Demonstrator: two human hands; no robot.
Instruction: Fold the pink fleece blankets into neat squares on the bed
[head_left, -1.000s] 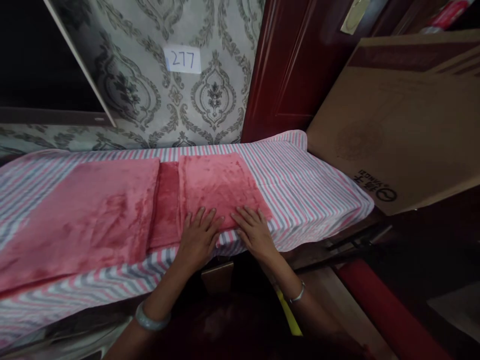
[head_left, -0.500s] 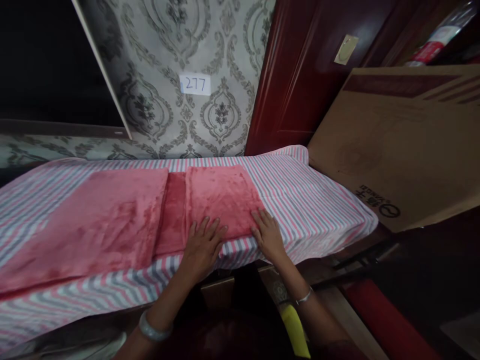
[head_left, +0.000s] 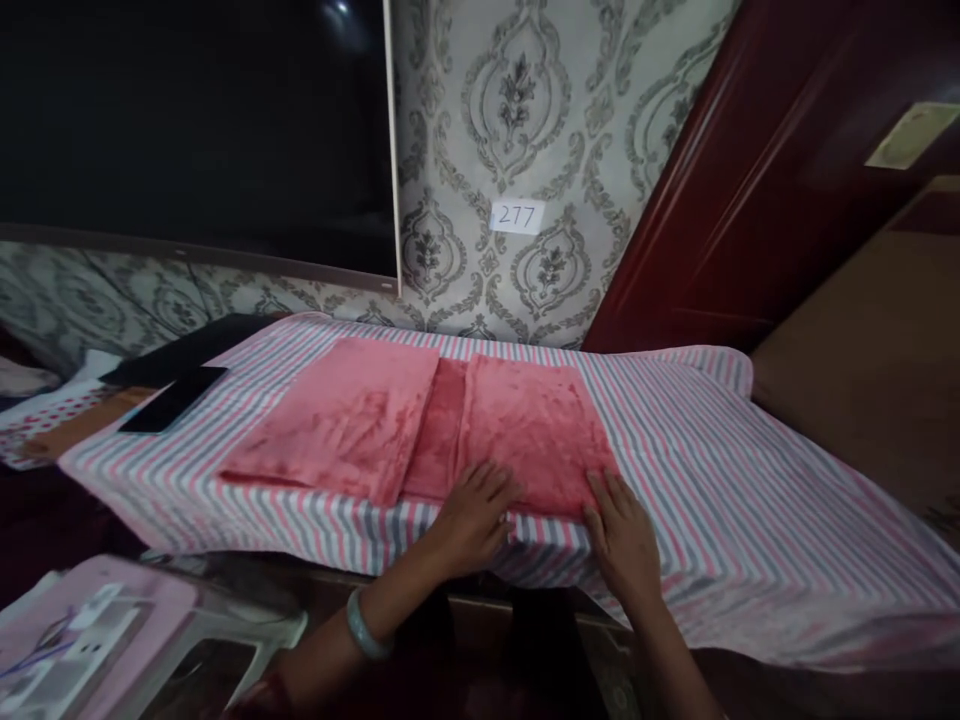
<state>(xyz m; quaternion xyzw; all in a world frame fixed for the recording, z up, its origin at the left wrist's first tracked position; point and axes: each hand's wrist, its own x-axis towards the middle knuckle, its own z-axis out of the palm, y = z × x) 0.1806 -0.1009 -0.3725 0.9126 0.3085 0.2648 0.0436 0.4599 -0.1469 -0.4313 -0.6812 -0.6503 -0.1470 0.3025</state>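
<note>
A pink fleece cloth lies partly folded on a table covered by a pink, white and grey striped sheet. Its right-hand folded flap rests over the middle of the cloth. My left hand lies flat, fingers spread, on the near edge of that flap. My right hand rests open at the flap's near right corner, fingers stretched along the sheet. Neither hand grips anything. A green bangle circles my left wrist.
A dark screen hangs on the patterned wall, beside a paper label "277". A dark red door and a cardboard sheet stand at the right. Black flat objects lie at the table's left end. A pale stool stands lower left.
The view has swung left and pulled back, so the screen and the table's left end now show. My right hand slid to the flap's right corner; both hands stay flat on the cloth.
</note>
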